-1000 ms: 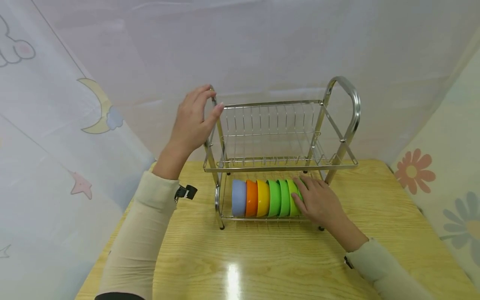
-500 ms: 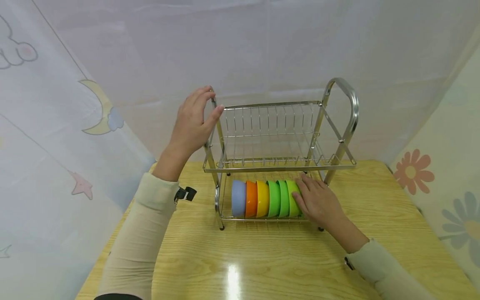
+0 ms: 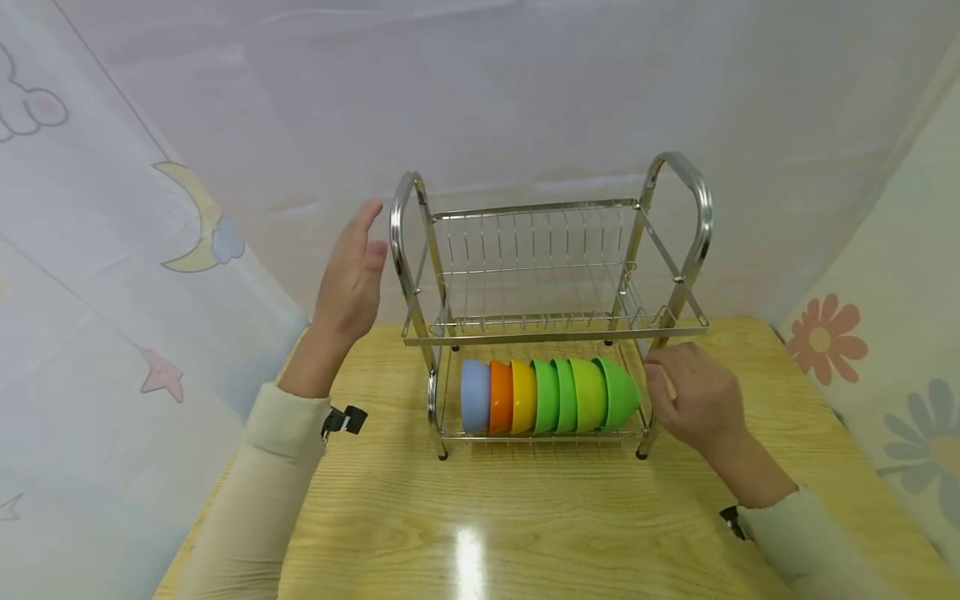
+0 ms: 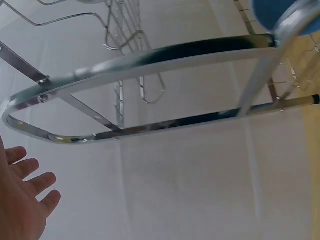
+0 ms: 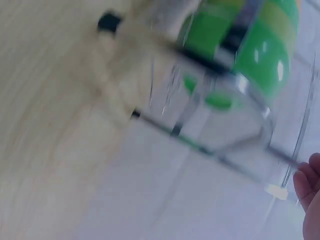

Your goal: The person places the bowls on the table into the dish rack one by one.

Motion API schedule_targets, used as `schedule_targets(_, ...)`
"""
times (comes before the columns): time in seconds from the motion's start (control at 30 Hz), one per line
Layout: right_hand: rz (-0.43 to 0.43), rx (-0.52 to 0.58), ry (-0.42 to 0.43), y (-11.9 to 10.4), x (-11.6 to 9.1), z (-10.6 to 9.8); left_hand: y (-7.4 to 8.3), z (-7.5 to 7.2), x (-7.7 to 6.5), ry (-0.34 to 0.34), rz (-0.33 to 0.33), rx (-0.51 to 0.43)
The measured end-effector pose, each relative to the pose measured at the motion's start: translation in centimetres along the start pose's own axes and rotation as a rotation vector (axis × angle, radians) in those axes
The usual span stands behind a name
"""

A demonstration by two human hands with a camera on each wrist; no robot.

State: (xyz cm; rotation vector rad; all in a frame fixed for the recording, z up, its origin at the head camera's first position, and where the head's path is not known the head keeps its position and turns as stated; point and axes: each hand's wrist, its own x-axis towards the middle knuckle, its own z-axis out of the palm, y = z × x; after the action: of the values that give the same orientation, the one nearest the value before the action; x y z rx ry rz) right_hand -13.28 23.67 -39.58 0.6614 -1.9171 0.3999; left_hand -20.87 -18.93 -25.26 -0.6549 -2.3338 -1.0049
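Observation:
A two-tier metal dish rack (image 3: 555,337) stands on the table. On its lower tier several bowls stand on edge in a row: a blue bowl (image 3: 476,397) at the left, then an orange bowl (image 3: 501,397), a yellow bowl (image 3: 524,397), green ones, a yellow-green bowl (image 3: 588,394) and a green bowl (image 3: 618,394) at the right end. My left hand (image 3: 348,279) is held in the air left of the rack, apart from it, its fingers extended. My right hand (image 3: 697,396), holding nothing, is beside the rack's right leg with its fingers loosely bent; whether they touch the frame is unclear.
The rack's upper tier (image 3: 555,271) is a wire shelf between two looped side handles. Behind the wooden table (image 3: 525,517) hangs a pale cloth backdrop (image 3: 525,100), and printed cloth flanks both sides.
My left hand has let go of the rack's left handle and moved left and slightly down. My right hand has come off the end bowl and moved right, which uncovers the green bowl.

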Motion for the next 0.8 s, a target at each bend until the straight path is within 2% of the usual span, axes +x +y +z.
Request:
schedule_targets(0.07, 0.079, -0.042, 0.014, 1.5, -0.1, -0.9, -1.2, -0.1, -1.5, 0.006, -0.003, 0.003)
schedule_targets(0.13, 0.196, -0.069, -0.051, 2.9, -0.2, -1.8, -2.6, -0.1, -3.0, -0.001, -0.020, 0.010)
schedule_targets(0.27, 0.455, -0.076, -0.364, 5.1, -0.8, -3.2, -5.6, 0.9, -6.1, -0.059, -0.081, 0.045)
schedule_targets(0.33, 0.531, -0.063, -0.514, 5.9, -1.1, -3.4, -7.0, 1.6, -7.5, -0.105, -0.122, 0.080)
schedule_targets(0.4, 0.535, -0.062, -0.620, 6.7, -1.5, -3.4, -8.2, 2.3, -8.8, -0.156, -0.166, 0.127)
schedule_targets(0.5, 0.508, -0.073, -0.721, 7.5, -2.4, -3.0, -9.6, 3.4, -10.4, -0.246, -0.234, 0.192)
schedule_targets(0.67, 0.529, -0.062, -0.835, 8.1, -3.7, -2.3, -11.0, 4.9, -12.5, -0.394, -0.313, 0.278)
schedule_targets(0.8, 0.551, -0.058, -0.900, 8.4, -4.7, -1.8, -11.5, 5.7, -13.3, -0.463, -0.346, 0.324)
